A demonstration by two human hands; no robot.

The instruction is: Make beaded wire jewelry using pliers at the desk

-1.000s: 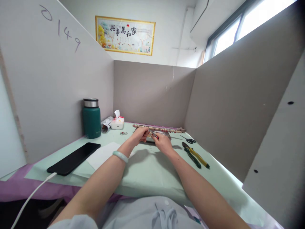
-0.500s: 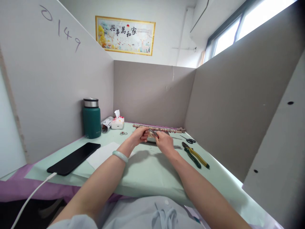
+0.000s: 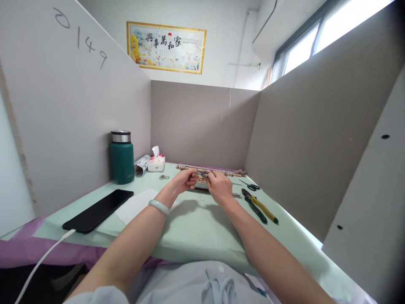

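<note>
My right hand [image 3: 220, 187] is closed around small slim-nosed pliers [image 3: 203, 175], whose metal tips point left toward my other hand. My left hand [image 3: 186, 180] is closed in a pinch at those tips; whatever sits between its fingers is too small to make out. A pale bangle [image 3: 159, 207] circles the left wrist. Beneath and behind both hands lies a tray of small beads [image 3: 201, 180], partly covered by them. Farther back, a rod strung with small beaded pieces [image 3: 232, 173] runs across the table.
Right of my hands lie larger pliers with green and yellow handles [image 3: 259, 207] and black scissors [image 3: 253, 186]. To the left are a phone [image 3: 98, 210] with a white cable, white paper [image 3: 136, 207], a green bottle [image 3: 122, 162] and a tissue box [image 3: 156, 164]. Grey partitions [image 3: 202, 122] enclose the table.
My right hand and the pliers have shifted very slightly, with the wrist turned a little. My left hand stays nearly in place, and the things on the table are unchanged.
</note>
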